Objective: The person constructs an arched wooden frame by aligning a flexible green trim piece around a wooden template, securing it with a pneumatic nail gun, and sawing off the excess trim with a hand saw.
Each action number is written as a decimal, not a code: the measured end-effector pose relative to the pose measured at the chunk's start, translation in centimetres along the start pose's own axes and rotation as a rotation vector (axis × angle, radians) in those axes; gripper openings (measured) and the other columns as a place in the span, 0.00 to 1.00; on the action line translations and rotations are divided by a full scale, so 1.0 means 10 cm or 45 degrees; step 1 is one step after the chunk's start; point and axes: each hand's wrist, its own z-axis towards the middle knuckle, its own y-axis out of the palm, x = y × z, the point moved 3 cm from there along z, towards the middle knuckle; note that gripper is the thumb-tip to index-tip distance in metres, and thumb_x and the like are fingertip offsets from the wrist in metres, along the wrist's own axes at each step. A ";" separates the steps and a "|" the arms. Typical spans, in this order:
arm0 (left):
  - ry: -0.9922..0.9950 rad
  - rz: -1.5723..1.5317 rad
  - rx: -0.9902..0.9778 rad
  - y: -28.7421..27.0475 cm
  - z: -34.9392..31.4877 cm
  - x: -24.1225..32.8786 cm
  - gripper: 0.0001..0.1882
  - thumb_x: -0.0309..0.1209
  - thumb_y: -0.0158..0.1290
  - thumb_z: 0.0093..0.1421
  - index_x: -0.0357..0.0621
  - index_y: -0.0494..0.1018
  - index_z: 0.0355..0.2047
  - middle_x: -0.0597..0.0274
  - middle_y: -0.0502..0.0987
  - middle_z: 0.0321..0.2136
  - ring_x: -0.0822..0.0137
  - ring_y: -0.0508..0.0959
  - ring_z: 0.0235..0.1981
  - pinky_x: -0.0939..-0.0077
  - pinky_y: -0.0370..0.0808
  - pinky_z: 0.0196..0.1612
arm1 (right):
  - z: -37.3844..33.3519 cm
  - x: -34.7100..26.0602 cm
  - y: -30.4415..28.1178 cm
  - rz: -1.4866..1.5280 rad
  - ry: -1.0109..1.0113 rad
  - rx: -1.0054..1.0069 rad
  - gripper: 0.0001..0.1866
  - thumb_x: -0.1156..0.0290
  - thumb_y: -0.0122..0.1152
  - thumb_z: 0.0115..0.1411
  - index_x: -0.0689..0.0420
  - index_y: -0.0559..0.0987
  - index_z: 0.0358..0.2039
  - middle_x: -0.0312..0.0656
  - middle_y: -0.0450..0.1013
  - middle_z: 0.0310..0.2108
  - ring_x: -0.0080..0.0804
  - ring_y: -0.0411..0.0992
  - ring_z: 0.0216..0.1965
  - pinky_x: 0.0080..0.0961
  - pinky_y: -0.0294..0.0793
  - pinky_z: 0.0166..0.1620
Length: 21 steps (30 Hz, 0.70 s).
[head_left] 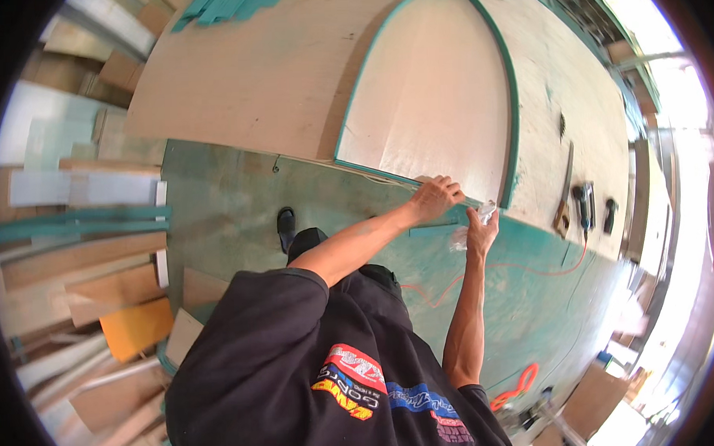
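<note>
An arch-shaped panel (431, 94) with a pale face and a teal frame (511, 84) lies on the wooden worktable, its straight end at the near edge. My left hand (437, 199) is at that straight end, fingers bent and close together; whatever they may pinch is too small to make out. Just right of it, near the frame's lower right corner, my right hand (481, 233) is closed on a crumpled clear plastic bag (487, 210). Part of the bag hangs down between my hands.
On the table's right lie a handsaw (566, 192), a corded power tool (583, 203) and a small dark tool (610, 214). An orange cord (524, 269) runs across the green floor. Teal strips (227, 6) sit far left on the table; boards (83, 264) are stacked at left.
</note>
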 end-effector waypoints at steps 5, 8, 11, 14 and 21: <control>-0.042 -0.012 -0.063 0.06 -0.11 -0.09 0.09 0.31 0.54 0.59 0.49 0.78 0.40 0.64 0.80 0.40 0.63 0.80 0.44 0.67 0.78 0.47 | 0.00 0.06 0.22 0.021 0.041 -0.249 0.24 0.66 0.76 0.58 0.65 0.78 0.49 0.36 0.77 0.37 0.24 0.72 0.39 0.26 0.73 0.45; -0.057 -0.002 -0.056 -0.01 -0.22 -0.09 0.09 0.31 0.54 0.60 0.47 0.78 0.41 0.62 0.80 0.42 0.61 0.80 0.46 0.65 0.76 0.50 | 0.00 0.11 0.26 -0.025 0.112 -0.264 0.22 0.65 0.76 0.58 0.64 0.78 0.47 0.36 0.77 0.36 0.25 0.72 0.38 0.27 0.74 0.44; -0.125 0.143 0.268 -0.25 -0.34 -0.13 0.11 0.31 0.54 0.60 0.43 0.76 0.43 0.56 0.79 0.44 0.58 0.79 0.48 0.61 0.74 0.53 | 0.07 0.01 0.33 -0.321 0.016 -0.216 0.23 0.58 0.76 0.57 0.62 0.80 0.44 0.42 0.79 0.35 0.35 0.76 0.37 0.34 0.75 0.44; -0.456 0.005 0.551 -0.52 -0.65 -0.13 0.17 0.28 0.56 0.59 0.42 0.72 0.49 0.53 0.76 0.46 0.52 0.76 0.50 0.55 0.72 0.55 | 0.10 -0.01 0.28 -0.381 -0.049 -0.152 0.25 0.54 0.76 0.56 0.62 0.81 0.43 0.46 0.81 0.35 0.40 0.78 0.38 0.37 0.75 0.46; -1.430 -0.200 0.857 -1.04 -1.87 -0.87 0.22 0.20 0.58 0.60 0.34 0.68 0.55 0.43 0.74 0.46 0.44 0.74 0.49 0.52 0.71 0.54 | 0.01 0.01 0.29 -0.248 -0.028 -0.134 0.25 0.56 0.76 0.57 0.62 0.81 0.46 0.43 0.79 0.37 0.34 0.76 0.38 0.32 0.74 0.45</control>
